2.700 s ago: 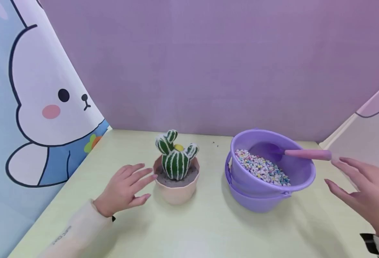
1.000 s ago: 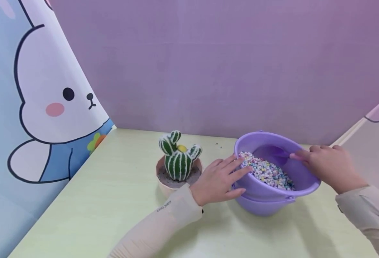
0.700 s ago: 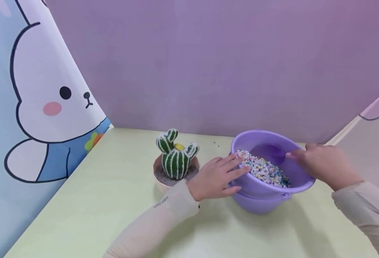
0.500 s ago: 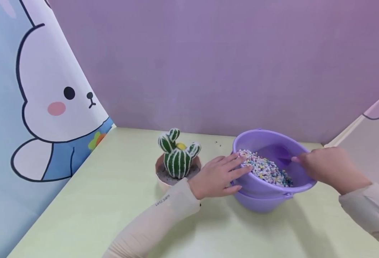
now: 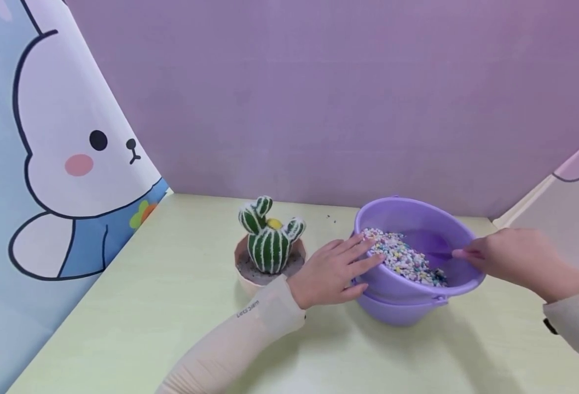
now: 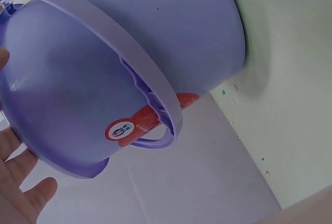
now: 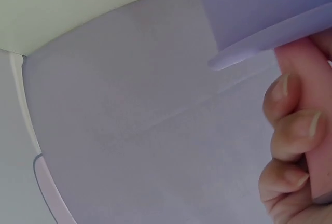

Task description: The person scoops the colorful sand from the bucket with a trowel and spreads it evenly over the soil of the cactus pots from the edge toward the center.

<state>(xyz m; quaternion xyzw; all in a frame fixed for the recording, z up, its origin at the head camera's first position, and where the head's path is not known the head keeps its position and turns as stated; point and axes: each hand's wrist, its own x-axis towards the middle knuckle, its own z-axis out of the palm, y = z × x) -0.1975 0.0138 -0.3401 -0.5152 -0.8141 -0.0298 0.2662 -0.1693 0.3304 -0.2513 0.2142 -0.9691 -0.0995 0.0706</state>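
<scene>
A purple bucket (image 5: 393,298) with its carrying handle (image 6: 111,37) hanging down the side holds small multicoloured pebbles (image 5: 400,257). My left hand (image 5: 326,273) rests over the bucket's left rim in the head view, fingers extended above the pebbles and thumb outside. The left wrist view shows that thumb apart from the wall. My right hand (image 5: 513,257) grips the pink handle of a shovel (image 5: 462,254) at the right rim; curled fingers (image 7: 298,130) wrap it in the right wrist view. The shovel's purple blade lies inside the bucket beside the pebbles.
A cactus (image 5: 271,249) in a pink pot (image 5: 242,262) stands left of the bucket, partly behind my left forearm. A few loose pebbles (image 6: 263,159) lie on the pale table (image 5: 122,328). A purple backdrop (image 5: 294,109) rises behind.
My left hand moved from beside the cactus pot to the bucket rim, and my right hand took hold of the shovel. Lately the shovel shifted rightward and slightly down, the blade moving along the pebbles.
</scene>
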